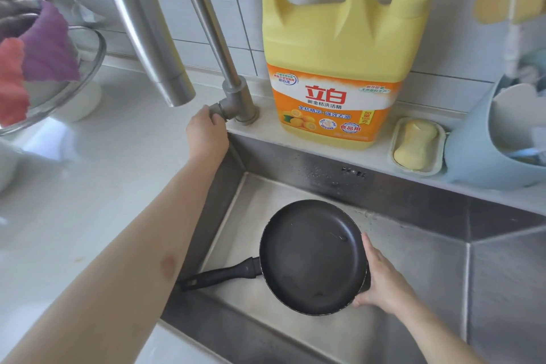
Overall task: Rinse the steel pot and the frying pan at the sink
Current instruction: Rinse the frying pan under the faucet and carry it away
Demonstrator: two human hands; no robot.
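Note:
A black frying pan [310,257] is held tilted inside the steel sink [413,260], its handle pointing left toward the sink's left wall. My right hand [381,281] grips the pan's right rim, thumb on the inside edge. My left hand [206,133] reaches to the base of the steel faucet [236,97] and its fingers curl round the faucet's side knob. No water runs from the spout [177,89]. No steel pot can be clearly made out.
A large yellow dish-soap jug [336,53] stands on the ledge behind the sink, next to a soap bar in a dish [416,142] and a blue holder [478,156]. A glass bowl with coloured cloths [44,68] sits on the white counter at left.

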